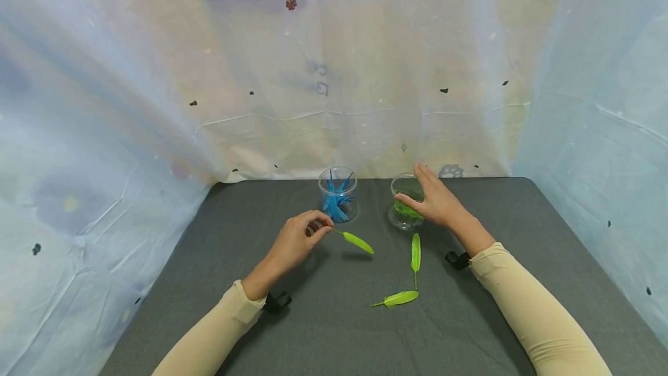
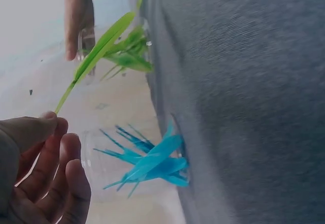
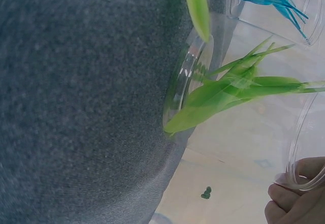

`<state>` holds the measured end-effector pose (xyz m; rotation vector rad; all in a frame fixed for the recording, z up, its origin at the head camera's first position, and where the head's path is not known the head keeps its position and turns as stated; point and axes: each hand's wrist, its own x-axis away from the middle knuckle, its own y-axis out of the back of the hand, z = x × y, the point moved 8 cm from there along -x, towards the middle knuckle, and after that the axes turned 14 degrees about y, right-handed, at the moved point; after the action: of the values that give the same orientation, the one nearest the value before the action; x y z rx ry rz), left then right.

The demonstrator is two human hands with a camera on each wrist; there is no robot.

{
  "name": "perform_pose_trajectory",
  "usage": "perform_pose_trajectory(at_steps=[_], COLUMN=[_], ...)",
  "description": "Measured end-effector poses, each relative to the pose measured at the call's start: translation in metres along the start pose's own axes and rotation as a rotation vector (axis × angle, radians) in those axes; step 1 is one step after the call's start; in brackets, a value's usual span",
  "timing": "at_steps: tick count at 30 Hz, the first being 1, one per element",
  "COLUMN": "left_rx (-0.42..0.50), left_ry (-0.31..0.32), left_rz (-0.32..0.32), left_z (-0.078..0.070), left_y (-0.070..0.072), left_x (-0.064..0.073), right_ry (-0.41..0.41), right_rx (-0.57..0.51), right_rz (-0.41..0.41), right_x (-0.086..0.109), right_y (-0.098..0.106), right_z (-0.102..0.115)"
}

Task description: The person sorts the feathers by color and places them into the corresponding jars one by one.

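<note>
My left hand (image 1: 300, 239) pinches a green feather (image 1: 358, 242) by its quill, and the vane points away to the right above the table. In the left wrist view, thumb and fingertip meet on that quill while the other fingers curl loosely. My right hand (image 1: 438, 199) holds a clear jar (image 1: 406, 224) near its rim, thumb on the near side and fingers at the far side. Inside this jar stand several green feathers (image 3: 228, 92). A second clear jar (image 1: 352, 205), left of it, contains several blue feathers (image 2: 152, 163).
Two more green feathers lie on the grey tablecloth (image 1: 334, 329): one (image 1: 416, 252) points toward the right jar, the other (image 1: 400, 299) lies crosswise nearer me. A patterned curtain (image 1: 365, 74) hangs behind the table's far edge and at both sides.
</note>
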<state>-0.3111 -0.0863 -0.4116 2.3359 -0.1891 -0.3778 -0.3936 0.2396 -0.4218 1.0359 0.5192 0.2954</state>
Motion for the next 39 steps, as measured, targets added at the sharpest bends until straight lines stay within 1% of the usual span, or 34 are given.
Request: perform_pose_trajectory(at_steps=[8,12,15,22,26,31,35,39], left_rx=[0.076,0.090,0.088,0.126,0.158,0.192,0.192,0.173], left_ry=[-0.004,-0.028,-0.035,-0.026,-0.024,-0.037,-0.036,-0.033], left_rz=[-0.054,-0.099,-0.132,-0.179,-0.193,-0.199,-0.201,-0.205], left_z=[-0.007,-0.012,-0.016,-0.028,-0.034,-0.042,-0.048,-0.051], left_y=[0.013,0.021,0.027,0.035,0.036,0.036,0.035,0.032], left_x=[-0.013,-0.020,-0.025,-0.036,-0.043,-0.054,-0.063,-0.071], right_ry=[-0.009,-0.008,-0.007,-0.005,-0.004,0.005,0.009,0.007], right_rx=[0.002,0.013,0.020,0.028,0.030,0.030,0.028,0.027], right_rz=[0.000,0.002,0.003,0.000,0.000,-0.002,-0.006,-0.006], right_x=[0.000,0.000,-0.001,-0.001,-0.001,-0.002,-0.002,-0.002], right_y=[0.000,0.000,0.000,0.000,0.000,0.001,0.001,0.001], right_z=[-0.001,-0.001,-0.001,-0.002,-0.002,-0.001,-0.001,-0.001])
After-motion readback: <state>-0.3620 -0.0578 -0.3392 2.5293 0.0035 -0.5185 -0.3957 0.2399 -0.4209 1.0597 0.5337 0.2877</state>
